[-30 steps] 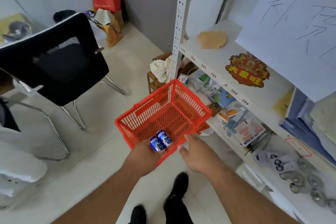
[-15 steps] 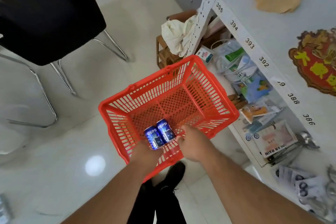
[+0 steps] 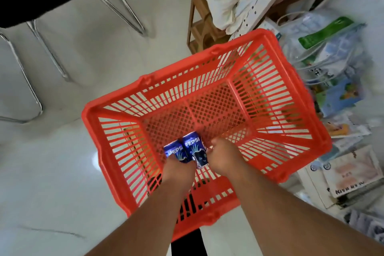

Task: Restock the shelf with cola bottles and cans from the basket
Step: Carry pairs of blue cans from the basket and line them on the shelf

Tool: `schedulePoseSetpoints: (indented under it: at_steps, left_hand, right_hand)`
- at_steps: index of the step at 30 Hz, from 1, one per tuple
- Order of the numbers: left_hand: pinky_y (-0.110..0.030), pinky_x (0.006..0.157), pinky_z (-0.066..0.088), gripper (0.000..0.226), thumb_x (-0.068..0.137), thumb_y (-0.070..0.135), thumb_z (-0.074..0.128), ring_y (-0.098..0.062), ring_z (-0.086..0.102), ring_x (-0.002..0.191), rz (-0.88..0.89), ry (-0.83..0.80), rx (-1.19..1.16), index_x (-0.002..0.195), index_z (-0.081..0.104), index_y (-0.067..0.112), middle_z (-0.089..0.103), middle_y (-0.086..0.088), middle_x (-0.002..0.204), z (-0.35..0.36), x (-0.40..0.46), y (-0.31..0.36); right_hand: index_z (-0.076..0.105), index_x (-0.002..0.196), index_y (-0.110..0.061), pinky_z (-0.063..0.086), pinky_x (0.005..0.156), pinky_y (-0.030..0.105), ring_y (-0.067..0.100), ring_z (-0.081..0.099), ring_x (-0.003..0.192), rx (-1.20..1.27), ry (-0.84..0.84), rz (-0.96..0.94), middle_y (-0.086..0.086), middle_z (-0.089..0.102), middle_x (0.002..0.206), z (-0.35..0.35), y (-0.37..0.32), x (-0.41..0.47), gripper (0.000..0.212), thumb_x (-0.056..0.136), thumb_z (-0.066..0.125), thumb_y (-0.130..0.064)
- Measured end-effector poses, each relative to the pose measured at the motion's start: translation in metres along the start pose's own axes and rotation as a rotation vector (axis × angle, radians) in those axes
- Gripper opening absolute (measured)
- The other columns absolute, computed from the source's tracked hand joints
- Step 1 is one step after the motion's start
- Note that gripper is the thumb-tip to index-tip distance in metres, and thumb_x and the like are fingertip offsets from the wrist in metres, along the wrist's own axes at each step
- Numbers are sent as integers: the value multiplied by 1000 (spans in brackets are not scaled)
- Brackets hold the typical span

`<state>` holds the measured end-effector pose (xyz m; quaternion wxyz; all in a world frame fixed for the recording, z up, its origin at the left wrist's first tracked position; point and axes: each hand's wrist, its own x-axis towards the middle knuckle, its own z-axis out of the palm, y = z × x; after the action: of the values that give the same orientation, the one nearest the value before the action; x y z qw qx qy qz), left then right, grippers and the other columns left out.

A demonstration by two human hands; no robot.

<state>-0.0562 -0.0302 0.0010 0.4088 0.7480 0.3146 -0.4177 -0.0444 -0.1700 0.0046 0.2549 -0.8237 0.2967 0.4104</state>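
An orange plastic basket (image 3: 182,64) sits low in front of me, beside the shelf. Two blue Pepsi cans lie side by side against its near wall. My left hand (image 3: 178,170) reaches down and closes on the lower end of the left can (image 3: 174,151). From the right, my right hand (image 3: 222,157) curls its fingers and thumb against the right can (image 3: 194,147). Apart from the two cans, the basket's floor is bare. The hands hide the cans' near ends.
The shelf's white perforated upright (image 3: 268,0) and a low shelf of bags and papers (image 3: 332,68) run along the right. A wooden stool (image 3: 199,27) with white cloth stands behind the basket. Chrome chair legs (image 3: 116,4) are at upper left. My black shoe (image 3: 187,206) shows through the basket.
My view has tilted down and come closer to the basket. My right hand has moved from the basket's rim onto the right can. The left hand stays at the cans.
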Motion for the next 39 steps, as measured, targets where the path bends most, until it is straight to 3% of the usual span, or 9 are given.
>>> schedulePoseSetpoints:
  at_steps: [8, 13, 17, 19, 21, 28, 31, 35, 39]
  left_hand:
    - [-15, 30, 29, 16, 88, 15, 67, -11, 48, 46, -90, -29, -15, 102, 63, 7, 58, 0, 65, 2, 21, -11]
    - [-14, 35, 38, 69, 56, 35, 68, -20, 71, 68, -149, -27, -56, 119, 63, 6, 74, -10, 95, 5, 46, -26]
    - [-17, 38, 42, 90, 64, 23, 82, -19, 70, 75, -203, -42, -70, 146, 47, 5, 72, -10, 109, 2, 56, -25]
    - [-18, 38, 40, 90, 78, 13, 81, -15, 66, 76, -227, 6, -72, 155, 36, 9, 69, -8, 115, 1, 58, -26]
    - [-18, 40, 40, 85, 79, 9, 80, -18, 69, 82, -214, 42, -78, 153, 40, 13, 70, -6, 113, 4, 64, -33]
    - [-21, 51, 41, 59, 82, 16, 84, -16, 67, 80, -165, 92, -35, 132, 55, 21, 69, 3, 100, 9, 68, -44]
    - [-21, 51, 41, 58, 81, 19, 87, -6, 62, 73, -158, 94, -47, 128, 54, 24, 66, 8, 93, 11, 68, -48]
    - [-23, 51, 43, 64, 77, 23, 90, -16, 69, 81, -137, 108, -12, 129, 54, 20, 69, 2, 102, 11, 67, -44]
    - [-21, 43, 44, 53, 73, 33, 89, -13, 71, 70, -90, 89, 32, 116, 61, 21, 72, 3, 94, 7, 63, -39]
  right_hand:
    - [71, 109, -9, 49, 73, 29, 29, 67, 94, 3, -91, -44, 12, 73, 108, 22, -6, 15, 21, 94, 57, -8]
    - [71, 115, -16, 58, 86, 37, 27, 70, 100, 73, -26, -15, 5, 74, 108, 31, -8, 14, 27, 91, 61, -8]
    - [62, 102, -12, 48, 70, 30, 26, 67, 90, 111, 9, 76, 9, 71, 107, 35, -3, 29, 18, 88, 73, -11]
    - [64, 100, -10, 43, 61, 25, 23, 64, 83, 126, -32, 115, 10, 72, 105, 40, 0, 37, 27, 83, 83, -19]
    - [73, 107, -9, 41, 56, 24, 23, 70, 84, 156, -90, 127, 8, 76, 102, 47, 1, 43, 37, 78, 88, -26]
    - [74, 115, -14, 58, 83, 32, 19, 74, 96, 311, -119, 129, 4, 78, 108, 63, -2, 52, 52, 68, 95, -16]
    - [71, 119, -15, 58, 83, 31, 20, 74, 97, 348, -127, 147, 3, 77, 109, 71, -3, 57, 58, 66, 96, -16]
    - [74, 112, -19, 61, 85, 34, 18, 75, 92, 356, -133, 159, 2, 78, 105, 71, 0, 62, 55, 62, 96, -16]
    - [73, 109, -18, 62, 81, 34, 18, 75, 87, 391, -140, 189, 2, 77, 100, 63, 1, 62, 52, 62, 94, -16]
